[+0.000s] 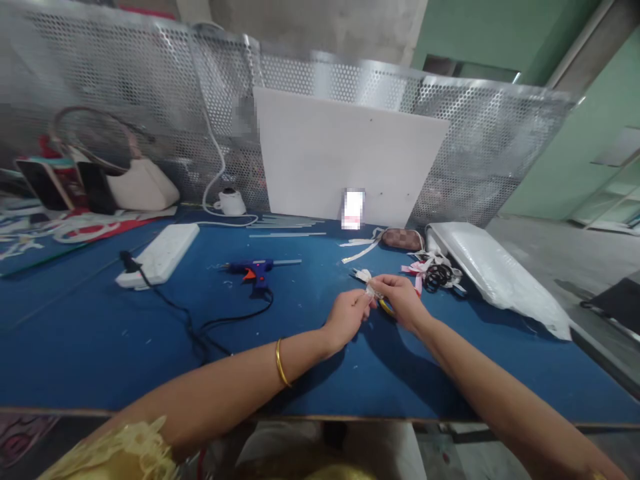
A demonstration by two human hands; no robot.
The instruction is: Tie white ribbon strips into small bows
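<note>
Blue tabletop (100,347) backed by perforated metal screen (475,133), both hands' fingers (364,303) pinched on white ribbon (369,288).

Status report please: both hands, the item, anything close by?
Left hand and right hand pinch small white ribbon piece together. Glue gun lies left, apart.
</note>
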